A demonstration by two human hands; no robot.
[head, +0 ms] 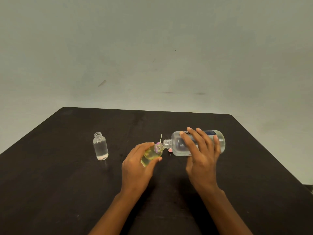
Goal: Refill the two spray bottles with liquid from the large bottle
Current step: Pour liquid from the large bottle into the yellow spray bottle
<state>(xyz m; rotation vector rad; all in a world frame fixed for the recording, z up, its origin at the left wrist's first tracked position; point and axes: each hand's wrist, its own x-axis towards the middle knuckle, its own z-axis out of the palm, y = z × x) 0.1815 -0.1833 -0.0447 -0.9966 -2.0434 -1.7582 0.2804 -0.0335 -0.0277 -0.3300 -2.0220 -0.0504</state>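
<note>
My right hand grips the large clear bottle, which is tipped on its side with its open neck pointing left. That neck meets the mouth of a small yellowish spray bottle, held tilted in my left hand. A second small clear bottle stands upright and uncapped at the left, partly full of clear liquid. Behind the bottle mouths lie spray-top parts: a thin white tube and a pink piece.
Everything sits on a dark table set against a pale wall. The table's far edge runs just behind the bottles, and its right edge slopes down toward the lower right corner.
</note>
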